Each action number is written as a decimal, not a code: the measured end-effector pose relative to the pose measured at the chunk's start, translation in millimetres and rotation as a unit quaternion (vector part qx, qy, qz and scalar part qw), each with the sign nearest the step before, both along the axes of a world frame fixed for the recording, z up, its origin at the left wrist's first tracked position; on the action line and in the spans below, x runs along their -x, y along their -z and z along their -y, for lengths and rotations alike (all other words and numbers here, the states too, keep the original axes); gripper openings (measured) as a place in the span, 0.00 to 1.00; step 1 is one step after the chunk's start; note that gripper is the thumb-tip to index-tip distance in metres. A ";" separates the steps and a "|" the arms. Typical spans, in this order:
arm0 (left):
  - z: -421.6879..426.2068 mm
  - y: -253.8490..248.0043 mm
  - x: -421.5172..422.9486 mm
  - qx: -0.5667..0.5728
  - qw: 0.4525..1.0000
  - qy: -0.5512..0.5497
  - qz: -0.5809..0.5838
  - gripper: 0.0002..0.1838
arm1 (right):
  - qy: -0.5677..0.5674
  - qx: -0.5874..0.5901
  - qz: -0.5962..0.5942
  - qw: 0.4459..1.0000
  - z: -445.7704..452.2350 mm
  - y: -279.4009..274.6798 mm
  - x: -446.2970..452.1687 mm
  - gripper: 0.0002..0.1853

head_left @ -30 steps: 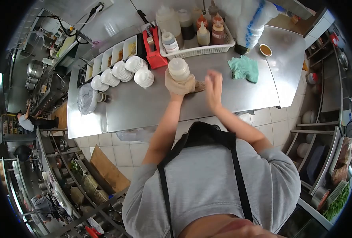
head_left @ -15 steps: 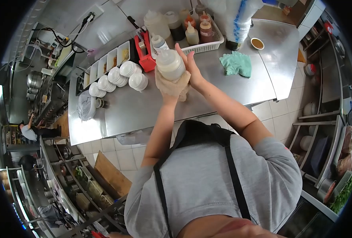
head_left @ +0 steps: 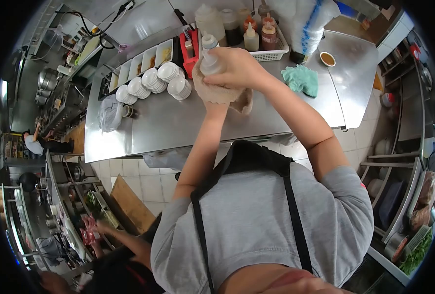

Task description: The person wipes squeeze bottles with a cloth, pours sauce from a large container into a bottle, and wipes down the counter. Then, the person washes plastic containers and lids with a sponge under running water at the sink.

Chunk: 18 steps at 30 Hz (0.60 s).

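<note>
A whitish squeeze bottle (head_left: 210, 64) is between my hands above the steel counter. Wrapped round its upper part, the fingers of my right hand (head_left: 239, 67) are closed near the nozzle. A beige cloth (head_left: 222, 92) surrounds the lower bottle and covers most of my left hand (head_left: 215, 106), which grips from below through it. One cloth end hangs to the right. Just behind stands another squeeze bottle (head_left: 209, 41), beside a red holder (head_left: 190, 51). A green cloth (head_left: 301, 80) lies to the right of my right hand.
Stacked white bowls (head_left: 150, 81) stand left on the counter (head_left: 178, 125), before a row of food trays (head_left: 149, 61). A white basket (head_left: 271, 55) holds sauce bottles. A small sauce bowl (head_left: 328, 59) sits right. Another person's hand (head_left: 91, 230) shows lower left; a further person (head_left: 33, 143) stands far left.
My right hand has moved from beside the bottle to close round its top. The bottle is lower and more covered by the cloth. Another person's arms have appeared at lower left.
</note>
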<state>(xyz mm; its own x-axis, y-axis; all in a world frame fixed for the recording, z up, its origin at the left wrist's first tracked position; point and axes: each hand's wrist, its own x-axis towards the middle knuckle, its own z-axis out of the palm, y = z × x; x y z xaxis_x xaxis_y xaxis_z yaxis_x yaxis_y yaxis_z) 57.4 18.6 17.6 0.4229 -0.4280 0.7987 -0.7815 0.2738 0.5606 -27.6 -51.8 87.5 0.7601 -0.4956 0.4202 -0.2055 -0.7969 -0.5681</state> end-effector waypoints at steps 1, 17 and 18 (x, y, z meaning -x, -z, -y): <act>0.6 -4.8 4.7 0.012 0.999 -0.040 0.019 0.43 | -0.007 -0.003 -0.008 1.000 1.9 -2.8 -0.4 0.38; -1.5 27.7 -35.1 -0.305 0.692 0.502 -0.420 0.19 | -0.197 -0.134 -0.073 0.969 59.0 -22.2 -3.7 0.33; 0.1 29.8 -40.4 -0.339 0.699 0.477 -0.410 0.19 | -0.198 -0.134 -0.073 0.968 60.8 -21.7 -4.1 0.33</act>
